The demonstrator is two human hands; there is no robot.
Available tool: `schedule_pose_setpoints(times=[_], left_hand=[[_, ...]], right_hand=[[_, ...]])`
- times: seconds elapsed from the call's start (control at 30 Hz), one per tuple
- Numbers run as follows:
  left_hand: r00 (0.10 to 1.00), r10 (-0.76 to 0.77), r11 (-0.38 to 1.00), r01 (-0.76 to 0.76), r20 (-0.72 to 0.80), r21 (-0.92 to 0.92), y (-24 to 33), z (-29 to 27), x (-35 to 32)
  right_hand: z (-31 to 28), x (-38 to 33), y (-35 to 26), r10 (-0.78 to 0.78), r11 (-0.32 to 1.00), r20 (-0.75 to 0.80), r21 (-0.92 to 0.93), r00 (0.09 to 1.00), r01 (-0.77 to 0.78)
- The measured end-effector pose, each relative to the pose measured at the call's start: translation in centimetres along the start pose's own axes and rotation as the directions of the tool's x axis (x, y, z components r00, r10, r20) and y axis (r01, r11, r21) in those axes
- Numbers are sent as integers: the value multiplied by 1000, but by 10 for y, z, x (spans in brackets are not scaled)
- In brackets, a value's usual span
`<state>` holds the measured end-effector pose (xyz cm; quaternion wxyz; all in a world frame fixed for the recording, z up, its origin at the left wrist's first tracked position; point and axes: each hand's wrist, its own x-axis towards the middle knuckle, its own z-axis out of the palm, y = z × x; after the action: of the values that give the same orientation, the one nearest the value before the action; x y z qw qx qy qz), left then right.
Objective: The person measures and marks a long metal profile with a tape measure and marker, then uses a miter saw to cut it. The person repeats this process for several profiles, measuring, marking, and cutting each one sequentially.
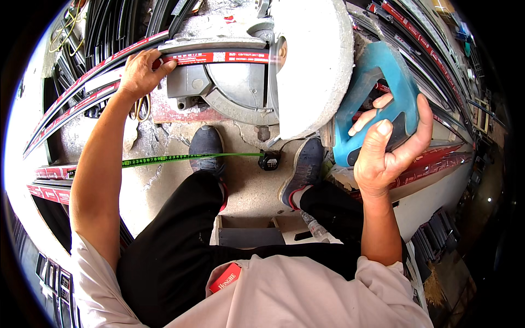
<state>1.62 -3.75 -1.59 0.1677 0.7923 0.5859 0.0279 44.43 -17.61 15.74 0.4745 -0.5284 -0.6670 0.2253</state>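
Observation:
My left hand point(143, 74) is closed round a long dark profile strip with red-and-white film point(197, 58). The strip lies along the fence of a mitre saw point(232, 87), and its far end runs behind the saw's dusty white blade guard point(317, 65). My right hand point(385, 142) is wrapped round the saw's teal handle point(383, 60), some fingers passing through the loop and the thumb on the near side. The blade's lower edge is mostly hidden by the guard.
A tape measure point(269, 160) lies between my shoes, its green blade point(191, 157) stretched out leftwards. Bundles of profiles point(426, 49) stand at the right, and more dark ones point(112, 33) at the far left. A plastic bottle point(314, 227) and a grey box point(249, 235) are near my legs.

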Motion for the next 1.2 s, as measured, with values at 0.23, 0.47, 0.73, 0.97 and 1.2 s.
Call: schedule_pose_setpoints(times=[0.23, 0.47, 0.73, 0.97, 1.2], left_hand=[[998, -40, 999, 42, 48, -32, 4, -4, 1], [995, -67, 996, 71, 71, -52, 4, -4, 2], [997, -52, 998, 53, 50, -24, -1, 0, 2], [997, -60, 998, 60, 56, -6, 2, -2, 1], [997, -53, 999, 53, 50, 4, 1, 0, 1]], right_hand=[[1, 0, 0, -2, 1000, -5, 5, 1000, 2], [2, 0, 0, -3, 999, -13, 42, 1000, 3], [3, 0, 3, -26, 997, -19, 71, 999, 27], [2, -1, 3, -28, 997, -18, 66, 999, 29], [4, -2, 3, -31, 997, -16, 72, 999, 32]])
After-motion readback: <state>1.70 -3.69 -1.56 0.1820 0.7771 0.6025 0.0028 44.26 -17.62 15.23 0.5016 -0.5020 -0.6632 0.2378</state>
